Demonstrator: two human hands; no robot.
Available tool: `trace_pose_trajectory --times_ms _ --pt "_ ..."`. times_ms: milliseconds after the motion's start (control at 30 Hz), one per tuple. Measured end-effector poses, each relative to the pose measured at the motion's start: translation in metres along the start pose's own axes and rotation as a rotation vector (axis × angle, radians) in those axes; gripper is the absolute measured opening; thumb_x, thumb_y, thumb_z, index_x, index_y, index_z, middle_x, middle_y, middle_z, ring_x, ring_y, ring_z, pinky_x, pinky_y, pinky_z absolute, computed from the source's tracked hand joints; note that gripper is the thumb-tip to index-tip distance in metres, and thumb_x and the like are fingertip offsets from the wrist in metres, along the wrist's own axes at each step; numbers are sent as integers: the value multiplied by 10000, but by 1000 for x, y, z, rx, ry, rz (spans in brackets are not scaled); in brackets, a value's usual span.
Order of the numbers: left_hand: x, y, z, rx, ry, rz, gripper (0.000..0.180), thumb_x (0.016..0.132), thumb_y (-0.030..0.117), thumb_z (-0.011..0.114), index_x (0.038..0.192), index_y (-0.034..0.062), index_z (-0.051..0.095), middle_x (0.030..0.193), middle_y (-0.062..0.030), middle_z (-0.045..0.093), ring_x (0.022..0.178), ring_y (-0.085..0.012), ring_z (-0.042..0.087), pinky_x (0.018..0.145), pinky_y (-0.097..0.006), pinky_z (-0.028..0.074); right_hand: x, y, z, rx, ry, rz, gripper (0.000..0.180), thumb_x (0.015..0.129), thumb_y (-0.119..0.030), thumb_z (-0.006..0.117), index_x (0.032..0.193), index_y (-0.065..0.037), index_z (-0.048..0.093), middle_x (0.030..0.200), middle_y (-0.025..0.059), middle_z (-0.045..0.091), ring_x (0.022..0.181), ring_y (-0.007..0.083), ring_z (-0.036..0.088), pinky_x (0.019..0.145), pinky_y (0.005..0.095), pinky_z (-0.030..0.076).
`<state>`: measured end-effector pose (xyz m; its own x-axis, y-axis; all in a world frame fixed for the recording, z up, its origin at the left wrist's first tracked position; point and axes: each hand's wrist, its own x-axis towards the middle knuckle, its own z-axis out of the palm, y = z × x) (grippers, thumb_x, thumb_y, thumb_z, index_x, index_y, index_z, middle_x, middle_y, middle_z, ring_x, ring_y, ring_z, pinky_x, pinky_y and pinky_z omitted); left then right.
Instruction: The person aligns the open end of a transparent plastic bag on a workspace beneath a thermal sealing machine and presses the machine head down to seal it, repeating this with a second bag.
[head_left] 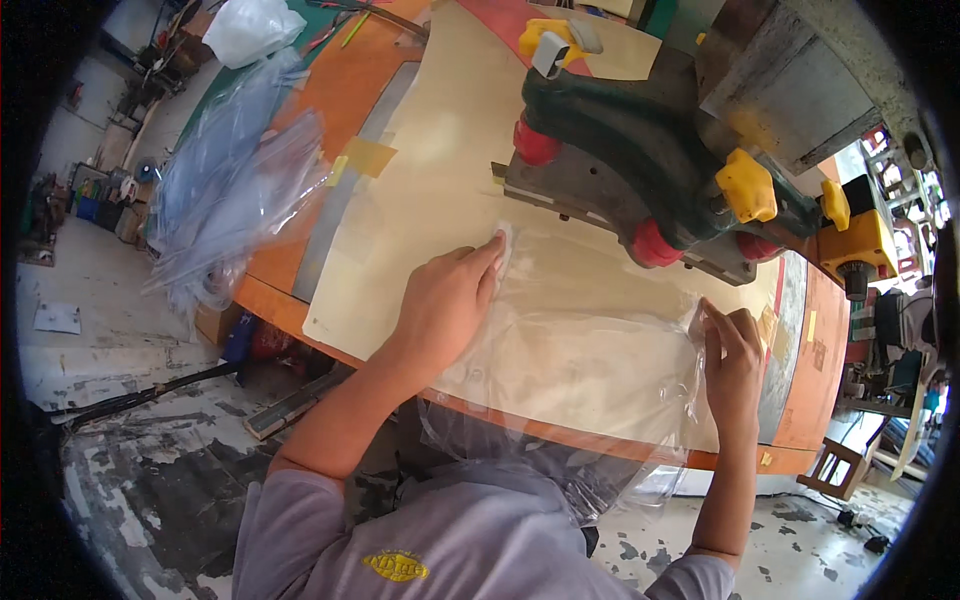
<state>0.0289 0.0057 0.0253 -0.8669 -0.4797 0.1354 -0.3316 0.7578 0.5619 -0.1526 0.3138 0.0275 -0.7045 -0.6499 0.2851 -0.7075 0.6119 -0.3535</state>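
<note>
A clear plastic sheet or bag (590,365) lies across the cream board (372,255) in front of me, and its near part hangs over the table's front edge. At its far left corner my left hand (440,300) is closed, pinching the plastic between thumb and fingers. My right hand (736,350) pinches the right edge of the same plastic. Just beyond the far edge of the plastic stands a dark green machine head (610,115) with a grey metal bar (600,195) low over the board. Red knobs (655,243) and yellow knobs (748,186) are on it.
A loose pile of clear plastic (235,180) overhangs the orange table's (275,275) left side. Behind it lies a white plastic bag (252,32). Yellow tape (370,157) holds the board's left edge. A grey metal block (785,85) rises at the far right.
</note>
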Motion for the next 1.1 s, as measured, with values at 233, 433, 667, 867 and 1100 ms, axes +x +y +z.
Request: trace_pose_trajectory --times_ms 233,433,667,867,1100 --pt "-1 -9 0 -49 12 62 297 1027 126 597 1258 -37 686 1092 -229 742 945 -368 728 850 -429 570 -5 -1 12 128 64 42 342 921 56 655 1237 -41 741 867 112 556 741 234 579 686 359 495" --pt "-2 -9 -4 -127 -46 -10 308 1034 121 587 1291 -30 666 1133 -233 736 999 -365 728 871 -426 569 -4 0 13 146 80 41 347 925 67 653 1242 -42 743 865 112 547 741 221 579 675 353 491" --pt "0 -7 -10 -186 -110 -100 297 1042 111 579 1300 -4 669 906 -200 747 764 -287 729 771 -391 564 -2 -2 12 159 73 70 324 930 64 654 1223 -35 752 884 115 569 749 217 584 675 345 496" --pt "1 -3 -2 -199 -25 -161 340 971 196 729 1251 6 702 734 -142 707 607 -201 659 642 -347 541 -3 -2 14 161 73 99 304 958 51 635 1219 -47 757 864 90 549 752 188 560 684 324 491" --pt "-1 4 -5 -222 8 -190 386 913 201 800 1234 7 706 703 -112 690 578 -183 626 606 -332 515 -3 -4 11 164 58 102 300 942 41 655 1215 -30 756 873 110 549 746 208 567 676 343 492"
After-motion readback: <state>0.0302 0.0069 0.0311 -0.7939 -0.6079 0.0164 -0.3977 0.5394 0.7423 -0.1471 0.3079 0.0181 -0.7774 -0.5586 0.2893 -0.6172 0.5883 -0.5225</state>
